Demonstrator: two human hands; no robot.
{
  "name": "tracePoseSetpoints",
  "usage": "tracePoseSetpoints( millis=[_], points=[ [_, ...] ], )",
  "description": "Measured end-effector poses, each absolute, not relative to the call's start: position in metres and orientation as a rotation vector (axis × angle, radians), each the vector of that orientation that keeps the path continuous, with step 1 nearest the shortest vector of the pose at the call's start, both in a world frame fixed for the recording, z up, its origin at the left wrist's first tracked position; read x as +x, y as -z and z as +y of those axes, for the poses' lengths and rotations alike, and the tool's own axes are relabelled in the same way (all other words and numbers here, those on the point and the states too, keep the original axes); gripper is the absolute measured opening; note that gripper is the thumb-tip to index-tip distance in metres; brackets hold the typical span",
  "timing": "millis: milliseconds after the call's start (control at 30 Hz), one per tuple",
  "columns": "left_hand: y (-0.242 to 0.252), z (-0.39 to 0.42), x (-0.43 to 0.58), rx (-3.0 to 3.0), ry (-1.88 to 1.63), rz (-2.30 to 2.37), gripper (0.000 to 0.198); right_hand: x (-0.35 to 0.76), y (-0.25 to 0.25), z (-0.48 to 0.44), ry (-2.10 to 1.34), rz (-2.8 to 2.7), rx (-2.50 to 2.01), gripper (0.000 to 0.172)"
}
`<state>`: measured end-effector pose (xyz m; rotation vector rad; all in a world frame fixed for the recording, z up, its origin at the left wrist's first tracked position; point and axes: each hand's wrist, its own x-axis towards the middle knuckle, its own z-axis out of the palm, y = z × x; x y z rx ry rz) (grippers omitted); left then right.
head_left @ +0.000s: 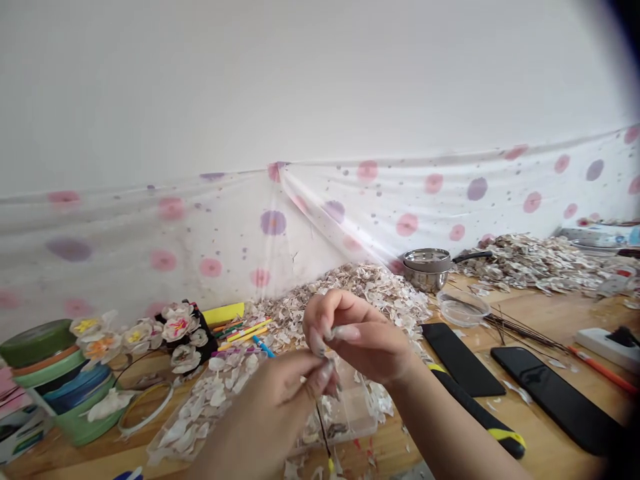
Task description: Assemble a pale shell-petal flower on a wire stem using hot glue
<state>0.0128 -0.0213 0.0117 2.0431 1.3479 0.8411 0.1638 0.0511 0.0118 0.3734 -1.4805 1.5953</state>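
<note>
My left hand (285, 387) is closed in a pinch at the middle of the view. A thin dark wire (323, 427) hangs down from its fingertips, with a small yellow bit near the lower end. Just above, my right hand (367, 337) is also pinched, fingertips close to the left ones. Whatever lies between the right fingers is too small and blurred to name. Below the hands is a clear plastic box (357, 420) with pale flakes around it. Another heap of whitish petal-like flakes (213, 407) lies beside my left forearm.
Behind the hands spreads a large flake pile (365, 283). Metal bowls (427, 270), a clear dish (463, 310), two black phone-like slabs (465, 360) (555, 397) and a black-yellow handled tool (475, 410) lie right. Left are flake flowers (179, 327), a green tub (85, 413) and a tape ring (150, 420).
</note>
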Motion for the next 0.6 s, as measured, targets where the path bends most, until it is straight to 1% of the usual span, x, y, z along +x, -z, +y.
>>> tracePoseSetpoints(
  millis=[67,133,267,333,433,533,600],
  points=[
    [-0.019,-0.028,0.009,1.831,-1.064,1.328,0.045,0.162,-0.011,0.05,-1.383,-1.613,0.29,0.009],
    [-0.021,-0.034,0.009,1.714,-1.3,1.217,0.046,0.16,-0.011,0.048,-1.14,-1.698,0.232,0.013],
    [-0.02,-0.041,0.013,1.591,-1.775,1.098,0.038,0.156,-0.013,0.042,-0.63,-1.789,0.156,0.027],
    [-0.022,-0.044,0.012,1.683,-1.856,1.181,0.033,0.155,-0.014,0.039,-0.475,-1.839,0.151,0.031],
    [-0.027,-0.049,0.009,1.894,-1.889,1.353,0.024,0.154,-0.015,0.034,-0.506,-1.871,0.169,0.033],
    [-0.028,-0.05,0.002,2.051,-1.931,1.429,0.025,0.154,-0.015,0.029,-0.643,-1.869,0.153,0.032],
    [-0.028,-0.049,-0.003,2.168,-1.909,1.476,0.021,0.155,-0.015,0.026,-0.707,-1.856,0.127,0.03]
  ],
)
